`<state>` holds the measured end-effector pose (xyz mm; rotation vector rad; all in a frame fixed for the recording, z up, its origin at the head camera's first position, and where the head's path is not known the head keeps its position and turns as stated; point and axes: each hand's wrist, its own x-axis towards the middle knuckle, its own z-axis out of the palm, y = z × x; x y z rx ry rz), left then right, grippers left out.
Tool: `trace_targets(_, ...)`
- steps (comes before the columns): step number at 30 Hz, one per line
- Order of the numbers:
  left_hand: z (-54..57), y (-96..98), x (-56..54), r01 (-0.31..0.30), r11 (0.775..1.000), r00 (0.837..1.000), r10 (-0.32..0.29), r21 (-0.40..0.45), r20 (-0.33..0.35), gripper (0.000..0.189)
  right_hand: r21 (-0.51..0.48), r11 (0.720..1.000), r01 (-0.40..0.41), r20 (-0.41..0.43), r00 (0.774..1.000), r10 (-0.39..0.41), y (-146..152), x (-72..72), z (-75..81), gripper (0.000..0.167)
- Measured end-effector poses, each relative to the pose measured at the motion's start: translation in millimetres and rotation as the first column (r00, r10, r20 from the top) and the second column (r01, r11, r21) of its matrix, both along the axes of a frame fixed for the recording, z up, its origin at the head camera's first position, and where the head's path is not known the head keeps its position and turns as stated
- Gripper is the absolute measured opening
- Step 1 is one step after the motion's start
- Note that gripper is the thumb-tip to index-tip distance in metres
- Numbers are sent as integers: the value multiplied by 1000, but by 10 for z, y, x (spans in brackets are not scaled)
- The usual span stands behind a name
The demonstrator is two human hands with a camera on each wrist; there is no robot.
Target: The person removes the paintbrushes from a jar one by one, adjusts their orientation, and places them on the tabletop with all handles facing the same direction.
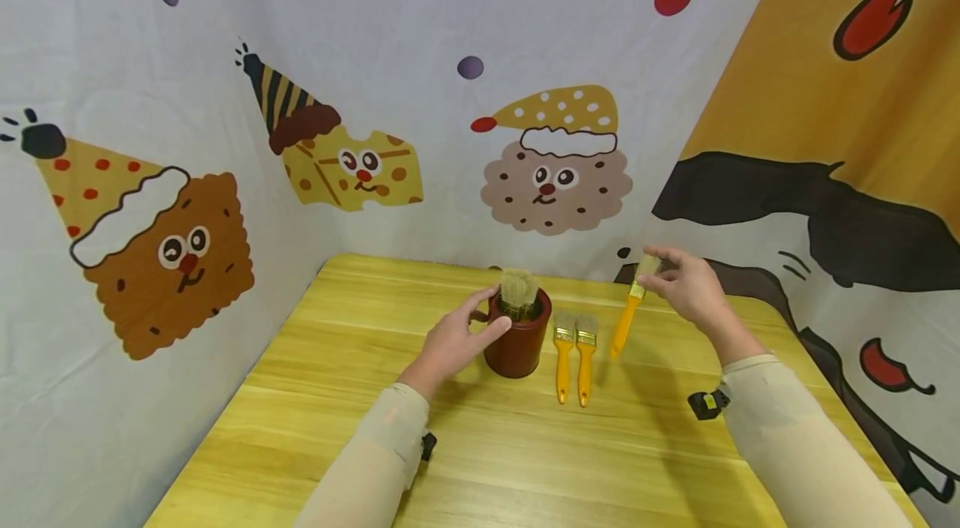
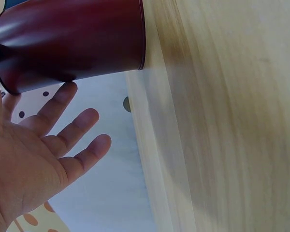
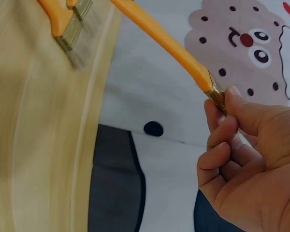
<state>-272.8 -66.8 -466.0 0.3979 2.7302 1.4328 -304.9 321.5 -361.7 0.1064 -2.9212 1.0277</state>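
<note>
A dark red cup (image 1: 513, 349) stands on the table with bristle heads of paintbrushes (image 1: 519, 290) sticking up out of it; their handles are hidden inside. My left hand (image 1: 457, 341) holds the cup at its rim, thumb on the near side, while the other fingers spread along its wall in the left wrist view. My right hand (image 1: 686, 286) pinches a yellow-handled paintbrush (image 1: 624, 328) near its metal band, bristles up and handle slanting down. Two similar paintbrushes, a left one (image 1: 562, 361) and a right one (image 1: 586, 361), lie side by side between the cup and my right hand.
The wood-grain table (image 1: 330, 395) meets a printed cloth (image 1: 420, 28) hanging along its back and left side. A black strap device (image 1: 708, 405) sits at my right wrist.
</note>
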Motion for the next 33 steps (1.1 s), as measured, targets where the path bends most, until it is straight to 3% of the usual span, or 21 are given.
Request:
trace_targets(9,12,2,7,-2,1000,1000,2,-13,-1,65,-34,998,45,108,993,-41,153,-88,-141,67)
trace_targets(16,11,1,7,-5,1000,1000,5,-16,-1,66,-71,997,19,259,966,0,256,-166,-321,69)
trace_targets(33,24,12,16,-7,1000,1000,7,-8,21,66,-141,989,-36,369,926,86,45,-343,-871,64)
